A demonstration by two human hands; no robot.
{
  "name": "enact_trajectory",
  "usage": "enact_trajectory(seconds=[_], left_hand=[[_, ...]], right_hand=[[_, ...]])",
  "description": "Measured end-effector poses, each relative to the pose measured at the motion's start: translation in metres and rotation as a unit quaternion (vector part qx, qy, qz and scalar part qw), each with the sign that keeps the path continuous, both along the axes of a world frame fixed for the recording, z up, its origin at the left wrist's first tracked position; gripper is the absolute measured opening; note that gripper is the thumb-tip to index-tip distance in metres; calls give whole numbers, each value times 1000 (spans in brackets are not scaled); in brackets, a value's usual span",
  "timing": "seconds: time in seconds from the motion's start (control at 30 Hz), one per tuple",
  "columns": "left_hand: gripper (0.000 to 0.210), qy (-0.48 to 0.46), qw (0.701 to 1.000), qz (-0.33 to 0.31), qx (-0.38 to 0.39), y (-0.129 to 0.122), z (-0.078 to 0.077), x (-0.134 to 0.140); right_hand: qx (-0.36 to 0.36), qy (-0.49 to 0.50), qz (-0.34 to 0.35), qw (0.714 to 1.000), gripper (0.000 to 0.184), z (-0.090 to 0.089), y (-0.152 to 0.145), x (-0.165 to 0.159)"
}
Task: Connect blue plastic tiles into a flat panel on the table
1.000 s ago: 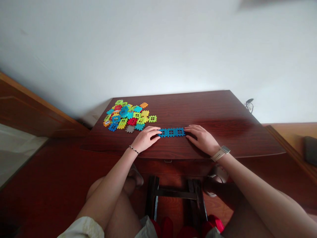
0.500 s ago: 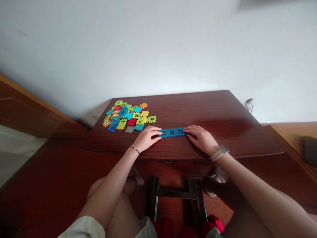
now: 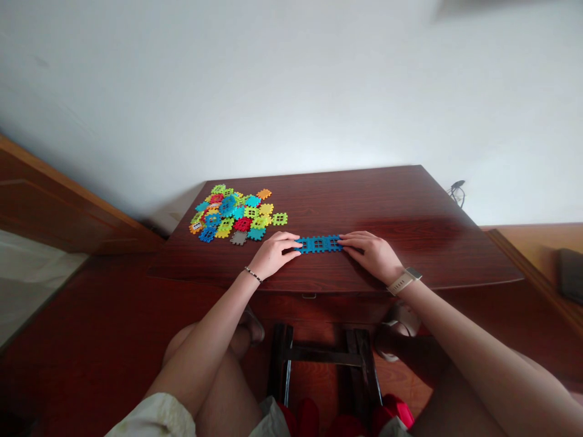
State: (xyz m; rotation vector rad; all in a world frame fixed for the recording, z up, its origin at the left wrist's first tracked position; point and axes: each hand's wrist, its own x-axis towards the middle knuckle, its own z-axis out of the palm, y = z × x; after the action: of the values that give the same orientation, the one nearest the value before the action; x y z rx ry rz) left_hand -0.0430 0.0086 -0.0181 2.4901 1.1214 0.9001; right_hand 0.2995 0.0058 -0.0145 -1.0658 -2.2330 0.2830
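Note:
Three blue window-shaped interlocking tiles, joined side by side, form a blue strip [image 3: 318, 244] lying along the tabletop near its front. My left hand [image 3: 273, 252] grips the strip's left end between thumb and fingers. At the opposite end, my right hand [image 3: 371, 255] pinches the last tile the same way. The fingertips cover both outer edges of the strip. A bracelet circles the left wrist, and a pale-strapped watch is on the right.
A heap of colourful interlocking tiles [image 3: 237, 218] lies on the left of the dark wooden table [image 3: 355, 203]. A green window tile [image 3: 280, 219] sits at the heap's right edge. Behind stands a white wall [image 3: 291, 91]. A black cable [image 3: 457, 191] hangs beyond the right edge.
Both hands and the blue strip have shifted slightly to the right. The grip at each end stays the same, and the tile heap has not moved.

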Motion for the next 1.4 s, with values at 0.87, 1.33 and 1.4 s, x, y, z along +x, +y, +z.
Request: enact_trajectory(seconds=[0.87, 1.33, 1.4], left_hand=[[44, 23, 1000, 3, 8, -11, 9, 26], [39, -138, 982, 17, -126, -10, 15, 41], [34, -142, 982, 17, -126, -11, 15, 43]], right_hand=[[-46, 22, -5, 999, 39, 9, -1, -2], [-167, 110, 24, 979, 22, 18, -2, -17], [-156, 106, 25, 982, 18, 19, -2, -20]])
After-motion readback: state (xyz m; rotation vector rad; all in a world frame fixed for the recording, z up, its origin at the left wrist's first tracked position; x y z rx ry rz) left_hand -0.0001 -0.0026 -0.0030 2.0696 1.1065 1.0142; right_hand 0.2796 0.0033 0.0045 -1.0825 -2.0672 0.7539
